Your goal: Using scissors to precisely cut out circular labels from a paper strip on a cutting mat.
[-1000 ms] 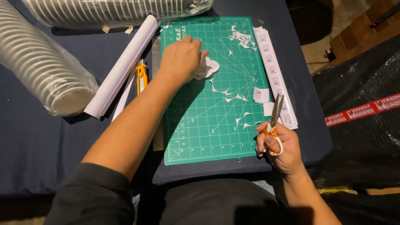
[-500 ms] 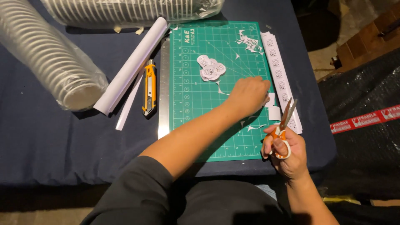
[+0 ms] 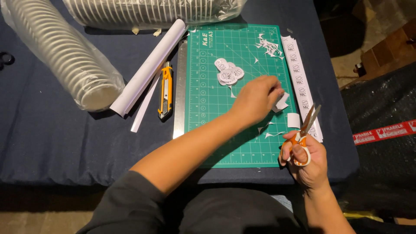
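Head view shows your dark lap closest to you, and just past it the green cutting mat [image 3: 225, 130], so let us use that mat to say where things are.

At the mat's near right corner, your right hand [image 3: 305, 162] holds the orange scissors [image 3: 303, 134]. Your fingers are curled tight through the handles, and the blades point up and away from you, nearly closed. Keep those tips pointing away from your other hand while it works.

Your left arm reaches across the mat from the near left side. Your left hand [image 3: 255, 97] sits over the right part of the mat, palm down, with the fingers pinched on a small white paper piece [image 3: 281, 103]. Grip the piece by its edge and lift it slowly so it does not tear or bend. More white scraps [image 3: 271, 130] lie on the mat just beside it.

A bit farther up the mat sits a little pile of round cut-outs [image 3: 227, 73]. Along the mat's right edge lies a long paper strip [image 3: 299, 78] with round marks.

Left of the mat lie a metal ruler [image 3: 180, 91], an orange knife [image 3: 165, 91] and a rolled white paper [image 3: 149, 67]. Farther left and past the mat's far edge are stacked cups in plastic bags [image 3: 60, 60].
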